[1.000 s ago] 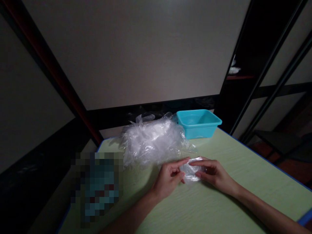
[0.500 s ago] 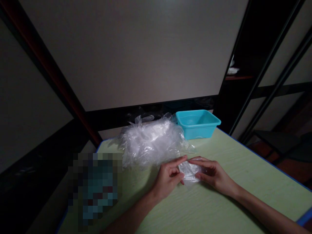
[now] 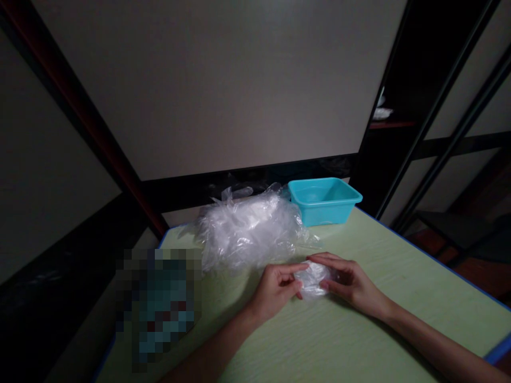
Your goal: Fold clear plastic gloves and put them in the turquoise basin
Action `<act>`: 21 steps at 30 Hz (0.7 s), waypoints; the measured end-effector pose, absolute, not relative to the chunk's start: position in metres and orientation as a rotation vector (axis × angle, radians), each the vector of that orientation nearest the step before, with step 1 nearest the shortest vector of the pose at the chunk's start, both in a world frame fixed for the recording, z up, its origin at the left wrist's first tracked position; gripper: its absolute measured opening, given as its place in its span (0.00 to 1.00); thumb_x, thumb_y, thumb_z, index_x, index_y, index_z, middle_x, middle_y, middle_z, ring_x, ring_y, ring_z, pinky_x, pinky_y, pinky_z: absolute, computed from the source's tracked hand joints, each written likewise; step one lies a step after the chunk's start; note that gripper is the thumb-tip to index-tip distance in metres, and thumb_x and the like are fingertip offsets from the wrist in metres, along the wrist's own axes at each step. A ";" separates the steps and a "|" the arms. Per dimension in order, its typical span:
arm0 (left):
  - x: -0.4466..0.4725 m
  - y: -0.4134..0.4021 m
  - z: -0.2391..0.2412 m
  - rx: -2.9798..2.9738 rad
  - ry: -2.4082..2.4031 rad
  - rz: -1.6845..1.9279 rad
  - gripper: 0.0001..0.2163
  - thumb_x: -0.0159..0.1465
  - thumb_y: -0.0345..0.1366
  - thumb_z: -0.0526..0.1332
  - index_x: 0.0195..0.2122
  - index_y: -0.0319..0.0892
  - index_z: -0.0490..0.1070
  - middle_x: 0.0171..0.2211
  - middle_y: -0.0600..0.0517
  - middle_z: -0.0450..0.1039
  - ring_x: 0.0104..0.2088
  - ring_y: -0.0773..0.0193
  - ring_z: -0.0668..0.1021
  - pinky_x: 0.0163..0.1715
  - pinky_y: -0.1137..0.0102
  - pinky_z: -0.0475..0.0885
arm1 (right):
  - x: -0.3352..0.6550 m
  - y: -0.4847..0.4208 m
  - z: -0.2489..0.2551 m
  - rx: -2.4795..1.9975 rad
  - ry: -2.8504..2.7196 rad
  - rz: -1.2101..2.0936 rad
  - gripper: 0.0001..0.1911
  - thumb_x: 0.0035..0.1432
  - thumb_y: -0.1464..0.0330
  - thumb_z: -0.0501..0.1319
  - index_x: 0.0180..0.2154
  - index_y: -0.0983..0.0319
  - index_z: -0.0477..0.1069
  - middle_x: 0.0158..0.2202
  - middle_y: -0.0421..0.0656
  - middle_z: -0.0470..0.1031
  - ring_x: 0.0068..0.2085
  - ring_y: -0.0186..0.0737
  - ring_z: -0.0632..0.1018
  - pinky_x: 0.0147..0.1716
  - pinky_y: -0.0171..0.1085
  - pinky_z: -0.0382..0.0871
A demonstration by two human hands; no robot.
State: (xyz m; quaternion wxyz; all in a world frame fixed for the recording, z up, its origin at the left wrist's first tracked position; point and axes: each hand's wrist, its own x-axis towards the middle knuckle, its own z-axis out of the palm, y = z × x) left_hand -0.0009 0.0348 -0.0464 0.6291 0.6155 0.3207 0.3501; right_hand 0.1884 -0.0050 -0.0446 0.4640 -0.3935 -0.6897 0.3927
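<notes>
A small crumpled piece of clear plastic [image 3: 313, 281] lies between my two hands, low over the table. My left hand [image 3: 275, 287] pinches its left side with thumb and fingers. On the opposite side, my right hand [image 3: 347, 279] grips the plastic, the thumb in front and the fingers curled over the top. Part of the plastic is hidden behind the right fingers. Behind my hands rests a large heap of clear plastic [image 3: 251, 229], which looks like thin disposable gloves or bags.
A turquoise plastic basin [image 3: 325, 213] stands at the back right beside the heap. The pale green table [image 3: 399, 271] has a blue edge. A blurred-out item [image 3: 163, 308] lies at the left. Wardrobe panels [image 3: 239, 90] rise behind the table, and a dark chair [image 3: 459, 234] is at the right.
The small plastic piece has become more bunched and compact between my hands. My left fingers have lowered slightly. The basin and the heap stay in place.
</notes>
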 end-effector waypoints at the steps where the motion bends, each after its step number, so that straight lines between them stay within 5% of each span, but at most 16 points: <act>1: -0.001 0.035 -0.046 1.408 0.742 0.803 0.19 0.49 0.30 0.62 0.44 0.35 0.74 0.16 0.55 0.68 0.18 0.71 0.68 0.22 0.76 0.63 | 0.189 -0.005 -0.045 -0.973 -1.694 0.958 0.19 0.54 0.67 0.61 0.49 0.55 0.69 0.49 0.46 0.70 0.49 0.43 0.71 0.48 0.45 0.64; 21: -0.001 0.033 -0.045 1.404 0.760 0.809 0.23 0.51 0.28 0.61 0.50 0.35 0.69 0.17 0.56 0.67 0.19 0.72 0.68 0.23 0.75 0.63 | 0.189 -0.003 -0.047 -0.959 -1.675 0.967 0.19 0.54 0.66 0.61 0.49 0.52 0.69 0.52 0.46 0.66 0.54 0.44 0.66 0.49 0.46 0.63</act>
